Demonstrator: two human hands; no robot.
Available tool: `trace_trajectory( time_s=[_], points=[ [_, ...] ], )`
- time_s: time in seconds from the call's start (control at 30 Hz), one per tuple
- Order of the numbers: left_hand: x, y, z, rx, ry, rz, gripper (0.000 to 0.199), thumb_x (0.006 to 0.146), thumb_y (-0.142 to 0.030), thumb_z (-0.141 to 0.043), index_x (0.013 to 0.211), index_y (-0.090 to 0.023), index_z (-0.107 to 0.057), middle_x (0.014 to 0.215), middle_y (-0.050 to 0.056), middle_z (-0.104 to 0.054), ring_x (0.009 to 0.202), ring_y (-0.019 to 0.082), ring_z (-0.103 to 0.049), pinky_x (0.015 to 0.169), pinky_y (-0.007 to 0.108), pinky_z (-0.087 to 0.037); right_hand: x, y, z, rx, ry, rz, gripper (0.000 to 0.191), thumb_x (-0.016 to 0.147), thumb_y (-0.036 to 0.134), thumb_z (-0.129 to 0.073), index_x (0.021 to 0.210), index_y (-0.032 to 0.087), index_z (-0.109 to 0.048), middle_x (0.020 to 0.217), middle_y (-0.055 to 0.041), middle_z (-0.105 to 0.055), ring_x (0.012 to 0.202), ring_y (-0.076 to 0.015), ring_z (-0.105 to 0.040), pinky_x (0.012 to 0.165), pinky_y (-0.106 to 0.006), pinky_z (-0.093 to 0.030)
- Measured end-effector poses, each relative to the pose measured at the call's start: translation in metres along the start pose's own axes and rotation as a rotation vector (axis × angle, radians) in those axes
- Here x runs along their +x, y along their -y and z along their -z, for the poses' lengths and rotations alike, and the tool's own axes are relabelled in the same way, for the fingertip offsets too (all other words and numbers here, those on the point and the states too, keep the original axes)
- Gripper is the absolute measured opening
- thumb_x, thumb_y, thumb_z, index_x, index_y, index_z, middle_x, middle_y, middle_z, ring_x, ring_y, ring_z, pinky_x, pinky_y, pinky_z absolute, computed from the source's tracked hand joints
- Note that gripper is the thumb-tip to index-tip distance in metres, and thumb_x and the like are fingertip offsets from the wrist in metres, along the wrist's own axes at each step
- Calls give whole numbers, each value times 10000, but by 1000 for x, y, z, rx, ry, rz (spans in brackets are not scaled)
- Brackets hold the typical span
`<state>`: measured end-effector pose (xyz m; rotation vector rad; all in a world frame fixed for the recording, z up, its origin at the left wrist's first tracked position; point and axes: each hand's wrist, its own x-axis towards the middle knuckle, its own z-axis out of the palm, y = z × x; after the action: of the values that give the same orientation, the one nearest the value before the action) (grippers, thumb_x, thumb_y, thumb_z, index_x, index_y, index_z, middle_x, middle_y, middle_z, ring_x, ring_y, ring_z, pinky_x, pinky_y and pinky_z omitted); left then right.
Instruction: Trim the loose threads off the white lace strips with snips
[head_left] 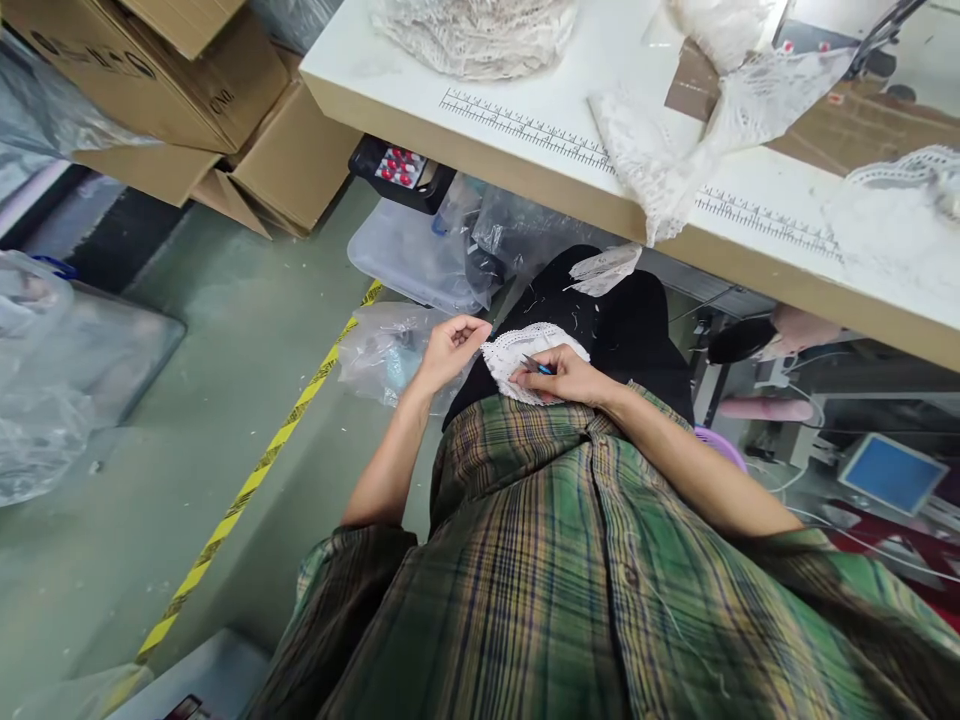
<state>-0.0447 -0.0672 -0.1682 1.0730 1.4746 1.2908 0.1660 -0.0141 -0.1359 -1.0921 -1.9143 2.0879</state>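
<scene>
A white lace piece [506, 352] with a scalloped border lies across my lap on black trousers. My right hand [566, 380] rests over it, closed around small thread snips [537, 366] with a bit of blue, their dark tips pointing up and left. At the lace's left edge, my left hand [452, 350] is pinched closed, fingertips close to the border. Whatever is between those fingertips is too small to make out. Another strip of white lace [606, 268] hangs between the table edge and my knees.
Above my lap is a white table [360, 60] with a printed ruler, lace heaps [480, 35] and part of a sewing machine [885, 45]. Cardboard boxes [217, 100], a clear plastic lid [412, 250] and plastic bags [390, 345] lie to the left. Yellow-black tape [277, 450] crosses the floor.
</scene>
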Motion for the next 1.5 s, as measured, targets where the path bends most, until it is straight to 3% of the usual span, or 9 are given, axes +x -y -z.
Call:
trace_trajectory(
  time_s=[0.33,0.57,0.77,0.93,1.03,1.13,1.2,1.37,1.5],
  points=[
    [-4,1,-2,31,20,25,385,768,-558,-746,816,-178,-722,720,8,-666,646,124,-550,633,260,-439,-2,0,-3,-270,-8,197,335,751,471,-760,766,147,-673,687,9,-629,664,-126,-540,658,-255,-421],
    [-5,-1,-2,49,-4,50,350,775,-528,-749,815,-182,-719,726,9,-672,648,130,-566,642,269,-450,-5,-1,-2,-67,-23,116,444,827,541,-659,598,176,-555,467,55,-471,448,-80,-397,479,-235,-323],
    [4,-7,-4,9,-61,40,331,787,-484,-757,925,-185,-719,852,40,-717,738,139,-625,728,278,-499,-20,9,0,169,-331,82,360,756,521,-715,700,169,-666,400,53,-475,347,-70,-337,376,-227,-250],
    [15,-12,-7,-33,-117,32,375,798,-518,-739,977,-191,-706,997,72,-738,827,148,-664,795,292,-525,-28,9,4,222,-403,122,411,762,570,-716,689,168,-668,407,50,-460,355,-76,-347,368,-229,-245],
    [18,-19,-11,-11,-94,22,396,812,-543,-718,987,-188,-703,1009,83,-745,843,159,-676,809,307,-536,-30,11,3,76,-340,233,364,784,526,-723,760,162,-717,541,14,-573,479,-115,-501,467,-251,-401],
    [21,-30,-17,7,-51,2,411,820,-553,-704,997,-182,-699,1013,87,-745,854,162,-681,827,311,-536,-35,18,7,-168,-261,452,235,792,392,-743,910,189,-757,893,-55,-706,831,-188,-658,767,-319,-528],
    [26,-36,-21,21,-33,-25,408,821,-547,-706,1003,-182,-700,1015,87,-744,864,162,-678,844,311,-533,-39,21,15,-234,-398,537,165,832,333,-692,917,198,-730,965,-74,-704,906,-199,-657,835,-343,-526],
    [49,-56,-39,101,20,-150,383,834,-518,-705,1041,-196,-708,976,81,-738,870,179,-673,840,325,-540,-37,23,41,-140,-1062,537,157,904,359,-578,840,217,-596,746,-19,-610,699,-161,-580,664,-298,-503],
    [69,-75,-65,129,122,-264,352,862,-466,-685,1090,-199,-711,1059,99,-730,966,203,-685,879,339,-545,-18,25,50,-223,-1140,558,321,778,427,-742,967,206,-607,915,-64,-626,788,-188,-598,648,-306,-509]
  ],
)
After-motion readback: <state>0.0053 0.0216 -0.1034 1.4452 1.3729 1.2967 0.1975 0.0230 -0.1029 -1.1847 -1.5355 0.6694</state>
